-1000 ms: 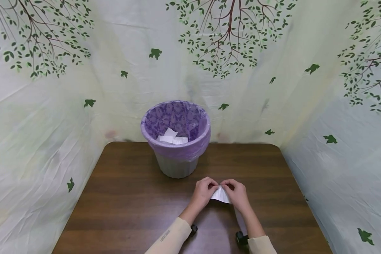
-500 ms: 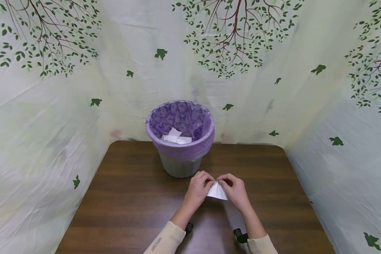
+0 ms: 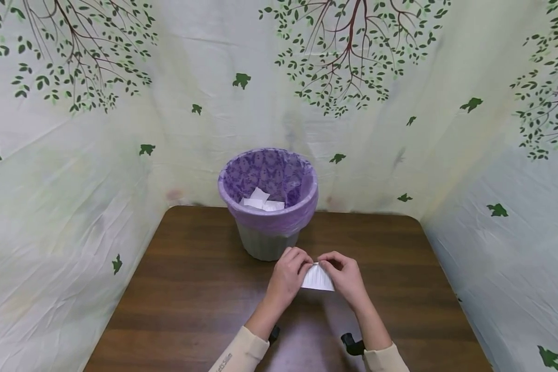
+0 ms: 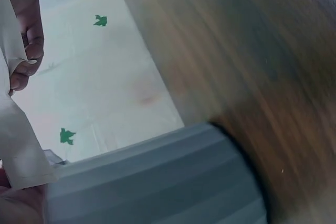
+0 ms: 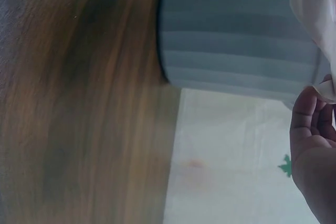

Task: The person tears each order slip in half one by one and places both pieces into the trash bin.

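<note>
A small white sheet of lined paper (image 3: pixel 318 279) hangs between the two hands, above the table and just in front of the bin. My left hand (image 3: pixel 285 276) pinches its upper edge from the left, thumb and fingers together. From the right, my right hand (image 3: pixel 347 280) pinches the same edge close beside it. In the left wrist view the paper (image 4: pixel 21 145) bends, with a small curled flap at the fingers of the right hand (image 4: pixel 30 30). The right wrist view shows the right hand (image 5: pixel 315 145) holding a corner of the paper (image 5: pixel 317 11).
A grey ribbed bin (image 3: pixel 267 245) with a purple liner (image 3: pixel 279 222) stands at the back of the brown wooden table (image 3: pixel 190 289). Several white paper pieces (image 3: pixel 260 201) lie inside it. A pale leaf-printed cloth (image 3: pixel 372 175) hangs behind and at both sides.
Both hands have moved slightly forward, toward the bin, with the paper still pinched between them. More of the paper's lined face shows now. The head view has shifted a little left.
</note>
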Motion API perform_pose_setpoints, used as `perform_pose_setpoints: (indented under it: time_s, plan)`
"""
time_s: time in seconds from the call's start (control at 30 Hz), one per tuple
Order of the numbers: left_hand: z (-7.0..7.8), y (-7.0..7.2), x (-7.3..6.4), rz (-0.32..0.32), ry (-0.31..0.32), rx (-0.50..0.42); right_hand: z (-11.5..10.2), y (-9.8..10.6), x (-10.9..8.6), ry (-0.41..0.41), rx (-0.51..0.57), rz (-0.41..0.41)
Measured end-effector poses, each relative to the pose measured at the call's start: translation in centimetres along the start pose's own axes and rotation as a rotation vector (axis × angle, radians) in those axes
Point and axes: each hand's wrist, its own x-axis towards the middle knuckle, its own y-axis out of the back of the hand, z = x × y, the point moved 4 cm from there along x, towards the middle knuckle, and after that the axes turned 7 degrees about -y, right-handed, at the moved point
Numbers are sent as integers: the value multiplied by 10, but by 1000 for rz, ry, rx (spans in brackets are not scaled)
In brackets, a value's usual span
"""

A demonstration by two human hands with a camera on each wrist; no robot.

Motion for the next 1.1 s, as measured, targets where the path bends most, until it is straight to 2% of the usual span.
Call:
perform_pose_setpoints:
  time_s: [0.1,0.37,0.57,0.9,1.1]
  plan:
    - [3,4,1,5,-49,38,-3,0,-1,10,3,-3]
    - [10,16,4,-2,-124,113,-9,-1,0,22,0,-19]
    - [17,23,5,22,-194,160,-9,-2,1,24,-8,-12]
    - [27,29,8,38,-264,190,-10,1,2,14,-2,28]
    - [32,31,8,24,-279,198,-11,4,3,14,1,93]
